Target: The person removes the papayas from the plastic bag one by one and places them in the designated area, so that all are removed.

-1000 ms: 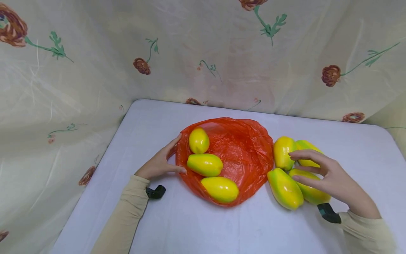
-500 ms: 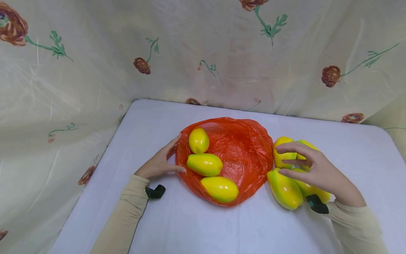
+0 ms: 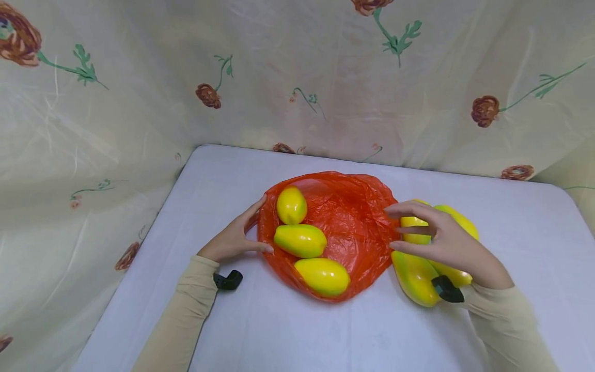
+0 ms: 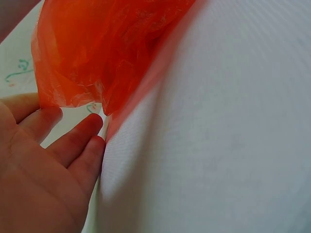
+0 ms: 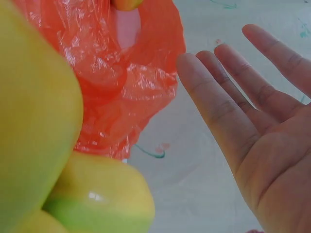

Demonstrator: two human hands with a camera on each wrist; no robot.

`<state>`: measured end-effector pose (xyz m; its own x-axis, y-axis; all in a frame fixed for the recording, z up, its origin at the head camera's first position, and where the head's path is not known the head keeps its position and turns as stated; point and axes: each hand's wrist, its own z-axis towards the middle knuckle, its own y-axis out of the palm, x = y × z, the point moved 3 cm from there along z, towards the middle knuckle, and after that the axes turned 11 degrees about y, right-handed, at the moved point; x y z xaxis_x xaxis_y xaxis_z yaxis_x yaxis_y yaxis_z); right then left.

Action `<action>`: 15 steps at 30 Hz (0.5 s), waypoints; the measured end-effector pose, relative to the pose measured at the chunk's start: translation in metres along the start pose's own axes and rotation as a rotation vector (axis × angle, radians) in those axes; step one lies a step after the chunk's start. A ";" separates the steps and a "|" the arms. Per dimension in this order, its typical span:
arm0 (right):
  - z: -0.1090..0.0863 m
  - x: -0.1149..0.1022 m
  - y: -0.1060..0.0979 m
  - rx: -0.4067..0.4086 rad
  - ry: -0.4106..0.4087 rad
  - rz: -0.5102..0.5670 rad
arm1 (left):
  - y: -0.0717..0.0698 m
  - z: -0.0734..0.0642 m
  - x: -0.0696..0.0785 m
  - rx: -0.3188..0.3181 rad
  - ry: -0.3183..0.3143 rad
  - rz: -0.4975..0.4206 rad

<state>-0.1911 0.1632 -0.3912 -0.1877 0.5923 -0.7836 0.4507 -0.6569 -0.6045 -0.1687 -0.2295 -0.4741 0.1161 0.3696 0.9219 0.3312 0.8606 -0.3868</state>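
Note:
A red plastic bag [image 3: 332, 217] lies with its mouth spread wide on the table, three yellow-green papayas inside: one at the back [image 3: 291, 205], another in the middle [image 3: 300, 241] and the third in front [image 3: 322, 277]. My left hand [image 3: 234, 237] rests against the bag's left rim, thumb and fingers apart; its fingertips touch the plastic [image 4: 102, 58] in the left wrist view. Over several more papayas [image 3: 413, 276] beside the bag, my right hand [image 3: 441, 240] hovers with fingers extended and nothing in it. Its fingertips reach the bag's right rim and partly hide those papayas.
A white cloth covers the table [image 3: 297, 336]. Behind it and to the left hangs a pale curtain [image 3: 279, 77] with a flower print. Dark wrist cameras sit on the left wrist [image 3: 228, 280] and the right wrist [image 3: 448, 289].
My right hand has moved left across the loose papayas to the bag's right rim, its fingers still spread. The left hand, the bag and the papayas have stayed in place.

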 end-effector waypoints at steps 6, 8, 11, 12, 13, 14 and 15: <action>0.007 -0.005 0.004 -0.010 0.070 -0.004 | 0.000 0.007 -0.023 0.008 -0.008 0.021; 0.009 -0.007 0.004 -0.017 0.091 -0.001 | 0.000 0.007 -0.024 0.009 0.001 0.028; 0.014 -0.009 0.005 -0.033 0.099 0.014 | -0.001 0.007 -0.025 0.008 0.017 0.033; 0.015 -0.010 0.005 -0.037 0.101 0.017 | -0.001 0.006 -0.025 0.008 0.020 0.031; 0.017 -0.011 0.005 -0.041 0.103 0.022 | -0.001 0.006 -0.024 0.008 0.021 0.029; 0.019 -0.012 0.006 -0.043 0.101 0.022 | -0.001 0.006 -0.024 0.009 0.020 0.027; 0.020 -0.013 0.006 -0.045 0.100 0.022 | -0.001 0.005 -0.024 0.010 0.019 0.025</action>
<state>-0.2032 0.1419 -0.3876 -0.0901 0.6230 -0.7770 0.4926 -0.6502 -0.5784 -0.1769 -0.2377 -0.4958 0.1422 0.3839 0.9124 0.3189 0.8548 -0.4094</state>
